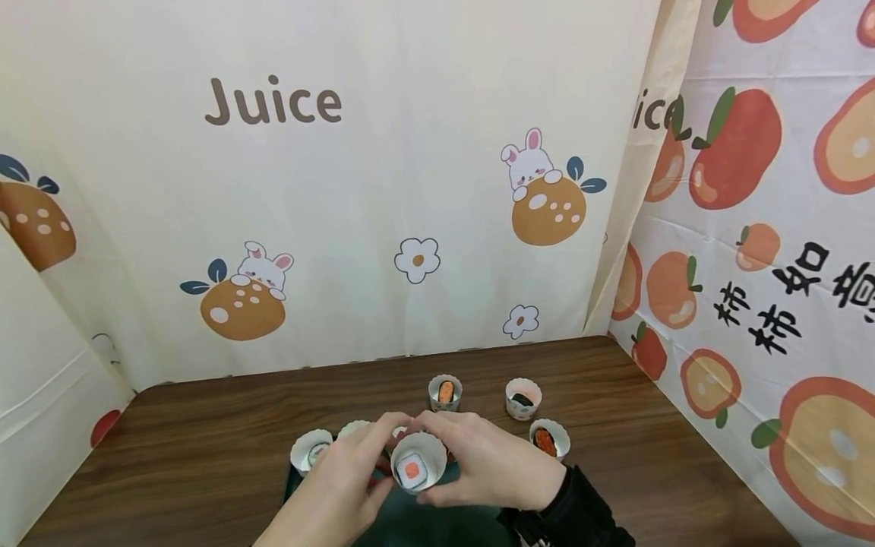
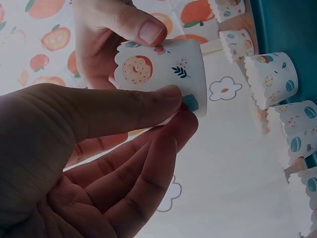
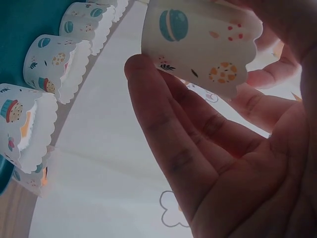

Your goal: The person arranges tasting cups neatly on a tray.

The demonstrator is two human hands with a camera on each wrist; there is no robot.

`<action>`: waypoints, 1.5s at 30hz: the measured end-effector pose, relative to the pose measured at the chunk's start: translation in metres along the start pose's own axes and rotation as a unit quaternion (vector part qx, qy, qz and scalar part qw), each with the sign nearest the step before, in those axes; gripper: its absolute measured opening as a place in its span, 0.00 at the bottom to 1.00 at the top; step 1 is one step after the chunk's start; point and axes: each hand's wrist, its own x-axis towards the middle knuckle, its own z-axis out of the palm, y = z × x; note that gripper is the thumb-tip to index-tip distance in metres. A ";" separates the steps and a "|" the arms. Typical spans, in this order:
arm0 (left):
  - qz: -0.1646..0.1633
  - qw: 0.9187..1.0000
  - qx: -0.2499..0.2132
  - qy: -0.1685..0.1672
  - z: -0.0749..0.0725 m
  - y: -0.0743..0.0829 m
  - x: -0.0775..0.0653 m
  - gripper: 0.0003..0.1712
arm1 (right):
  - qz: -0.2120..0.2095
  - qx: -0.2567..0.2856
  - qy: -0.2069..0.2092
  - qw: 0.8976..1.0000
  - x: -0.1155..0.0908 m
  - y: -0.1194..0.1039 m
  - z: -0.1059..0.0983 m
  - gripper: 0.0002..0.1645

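Note:
In the head view, a white paper baking cup (image 1: 429, 441) with a scalloped rim is held between both hands. A small sushi roll piece (image 1: 411, 471), white with an orange centre, lies inside it. My left hand (image 1: 345, 475) pinches the cup from the left; the left wrist view shows its thumb and fingertips near the base of the patterned wall (image 2: 163, 67). From the other side my right hand (image 1: 488, 460) grips the same cup, its thumb by the rim in the left wrist view and fingers along the wall (image 3: 198, 44) in the right wrist view.
Below the hands is a dark green tray (image 1: 437, 524), partly hidden. Further cups with sushi-like pieces stand around: one at left (image 1: 304, 453), one at back (image 1: 445, 406), two at right (image 1: 522, 412) (image 1: 562, 439). Printed cloths hang behind the brown wooden table (image 1: 205, 456).

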 end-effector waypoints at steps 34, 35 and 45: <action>-0.071 0.976 0.075 0.192 -0.097 -0.009 -0.027 0.29 | -0.037 -0.083 -0.136 0.987 0.091 -0.019 0.079 0.36; -0.074 0.976 0.072 0.190 -0.097 -0.010 -0.027 0.29 | -0.040 -0.081 -0.140 0.986 0.093 -0.019 0.082 0.36; -0.096 0.978 0.073 0.170 -0.096 -0.014 -0.031 0.28 | -0.036 -0.059 -0.177 0.982 0.108 -0.023 0.103 0.32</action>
